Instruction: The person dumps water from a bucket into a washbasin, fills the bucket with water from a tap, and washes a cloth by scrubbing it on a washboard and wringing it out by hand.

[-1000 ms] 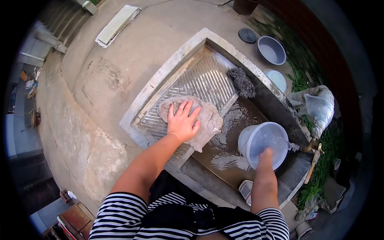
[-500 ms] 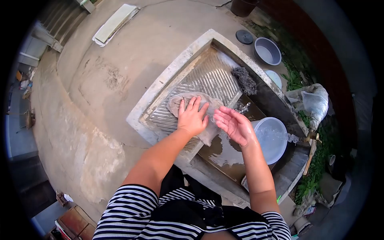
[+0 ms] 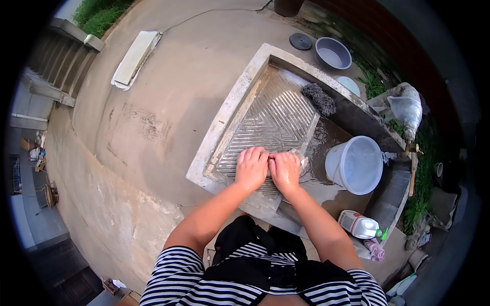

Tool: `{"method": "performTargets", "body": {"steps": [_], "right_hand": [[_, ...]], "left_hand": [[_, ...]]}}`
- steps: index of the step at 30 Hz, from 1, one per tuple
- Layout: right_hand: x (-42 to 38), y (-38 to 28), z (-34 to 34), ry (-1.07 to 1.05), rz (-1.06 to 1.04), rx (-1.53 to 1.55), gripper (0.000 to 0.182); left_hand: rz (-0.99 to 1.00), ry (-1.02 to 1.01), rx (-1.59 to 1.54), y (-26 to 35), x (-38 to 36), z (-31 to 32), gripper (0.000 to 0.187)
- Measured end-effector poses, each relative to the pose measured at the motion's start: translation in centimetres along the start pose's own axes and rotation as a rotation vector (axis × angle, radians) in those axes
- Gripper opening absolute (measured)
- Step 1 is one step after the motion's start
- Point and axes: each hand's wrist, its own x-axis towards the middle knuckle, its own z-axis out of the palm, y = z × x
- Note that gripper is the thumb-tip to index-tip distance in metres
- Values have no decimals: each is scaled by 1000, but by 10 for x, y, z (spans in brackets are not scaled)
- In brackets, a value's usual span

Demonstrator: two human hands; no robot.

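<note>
My left hand (image 3: 250,168) and my right hand (image 3: 286,171) are side by side, fingers curled down over a wet, pale grey-brown cloth (image 3: 304,162). Both press it against the ridged concrete washboard (image 3: 270,112) of the sink. Only a small bunched edge of the cloth shows, past my right fingers; the rest is hidden under my hands. To the right of them, a pale plastic bucket (image 3: 335,164) stands tilted in the basin, with water running into it from the brass tap (image 3: 414,148).
A dark, curly scrubbing bundle (image 3: 319,99) lies at the washboard's far right edge. A white jug with a green cap (image 3: 360,225) and a pinkish cloth (image 3: 375,250) are at the near right. Beyond the sink wall (image 3: 227,109) stands a grey basin (image 3: 333,53).
My right hand has come down from the air beside the bucket to join my left. The cloth, spread flat before, is now bunched under both hands. The view has shifted.
</note>
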Motion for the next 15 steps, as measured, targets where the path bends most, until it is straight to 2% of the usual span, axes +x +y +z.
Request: {"method": "performTargets", "body": {"steps": [3, 5, 6, 7, 8, 9, 10, 12, 15], "right_hand": [[10, 8, 7, 14, -242, -89, 14], [53, 18, 5, 62, -284, -148, 13], [72, 23, 6, 138, -227, -146, 17], [83, 19, 6, 308, -98, -253, 25], [86, 12, 8, 354, -5, -292, 26], [80, 5, 8, 385, 94, -331, 28], [64, 4, 7, 372, 101, -333, 28], [32, 3, 0, 186, 111, -147, 24], [-10, 1, 4, 145, -100, -10, 16]], "left_hand": [[53, -75, -99, -13, 17, 1, 26], [186, 126, 98, -17, 61, -5, 26], [194, 127, 94, -18, 77, 1, 26], [31, 206, 111, -17, 90, 7, 26], [-128, 286, 129, -19, 98, 11, 26], [-126, 275, 128, -18, 91, 10, 26], [-89, 195, 86, -15, 75, 7, 26], [-21, 85, 10, -11, 38, 3, 24], [25, 58, -6, -3, 16, 2, 21]]}}
